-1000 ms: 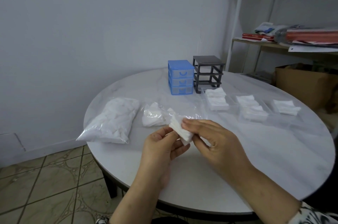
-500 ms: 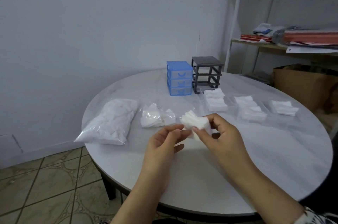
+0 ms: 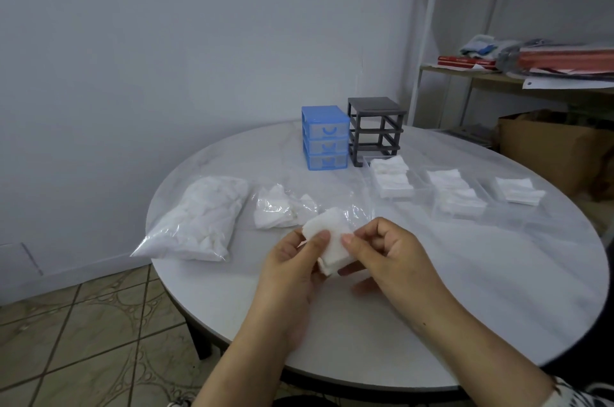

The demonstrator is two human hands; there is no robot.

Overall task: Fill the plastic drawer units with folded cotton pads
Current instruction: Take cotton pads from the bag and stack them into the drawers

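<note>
Over the desk's [image 3: 465, 307] near edge: left hand [image 3: 292, 270] and right hand [image 3: 392, 253] both pinch a small stack of cotton pads [image 3: 330, 242]. Three clear drawers [image 3: 422, 189] beside the empty grey frame [image 3: 375, 130] hold folded pads; blue unit [image 3: 325, 142] closed. Bagged pads [image 3: 199, 217] remain, so roughly midway.

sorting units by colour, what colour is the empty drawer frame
Dark grey empty frame, head view.

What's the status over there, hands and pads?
Left hand and right hand both pinch one pad stack above the table. Grey frame empty, three clear drawers out beside it. Nothing in the way.
</note>
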